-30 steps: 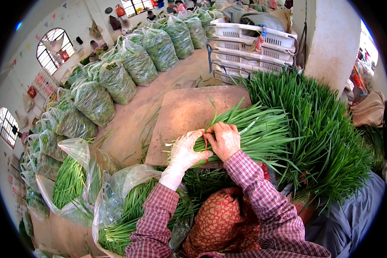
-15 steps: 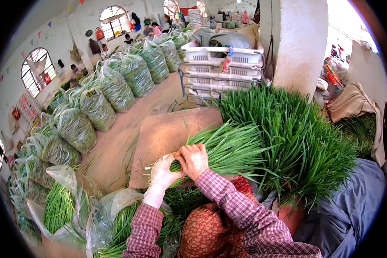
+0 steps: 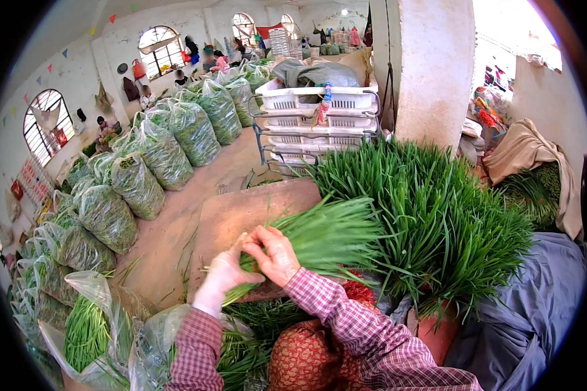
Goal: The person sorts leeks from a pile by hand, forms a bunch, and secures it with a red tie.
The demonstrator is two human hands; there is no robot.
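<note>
A bundle of garlic chives (image 3: pixel 329 234) lies across my hands, stems to the left and leaf tips to the right, its leaves smeared by motion. My left hand (image 3: pixel 225 274), in a pale covering, wraps the stem end with its thumb sticking out to the right. Against the upper side of the stems, my right hand (image 3: pixel 274 255) has its fingers bent into a pinch beside the left fingertips; what they pinch is hidden. Beneath the bundle is a flat brownish board (image 3: pixel 225 218). Right of it stands a large heap of loose chives (image 3: pixel 430 215).
Filled clear plastic bags (image 3: pixel 137 186) line the left side. An open bag of green stems (image 3: pixel 88 332) sits at the lower left. Stacked white crates (image 3: pixel 316 124) stand before a pillar (image 3: pixel 434 78). Dark blue cloth (image 3: pixel 522 313) drapes at the right. Several people are far back.
My hands and the bundle sit slightly farther left in the picture, partly from the view turning. The left thumb now sticks out, and the right fingers have drawn into a pinch.
</note>
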